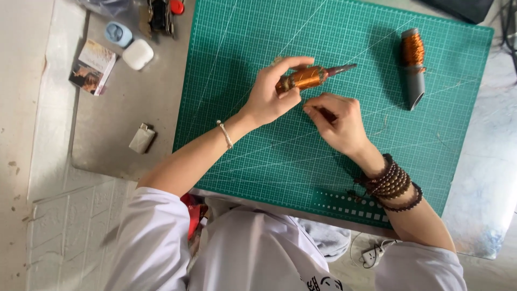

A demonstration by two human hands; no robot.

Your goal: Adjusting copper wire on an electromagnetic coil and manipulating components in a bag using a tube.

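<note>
Now the left hand (271, 96) has the copper-wound coil (305, 77) pinched up off the green cutting mat (258, 156), fingers (293, 62) curled over the top of the winding and thumb pressing from beneath, closed snugly around the near end. Its dark tapered shaft pokes out away from those fingers, toward the far side of the mat. Just below and beside it, the right hand (338, 121) sits nearly closed, fingertips pinched together close to the coil; something small and dark shows between them, but what it is I cannot tell. It looks like a rigid, fairly light piece, and the fine copper turns seem delicate and liable to slip or unravel, so the sounder hold is probably on the core or shaft ends rather than squeezing the winding itself. Well beyond the right fingers lies a second copper-wound grey tube (413, 66), resting on the mat. Off past the left wrist, on the bench (107, 140), sit a small white case (138, 54), a pale blue case (118, 33), a little printed box (93, 66) and a small metal lighter (142, 138).
</note>
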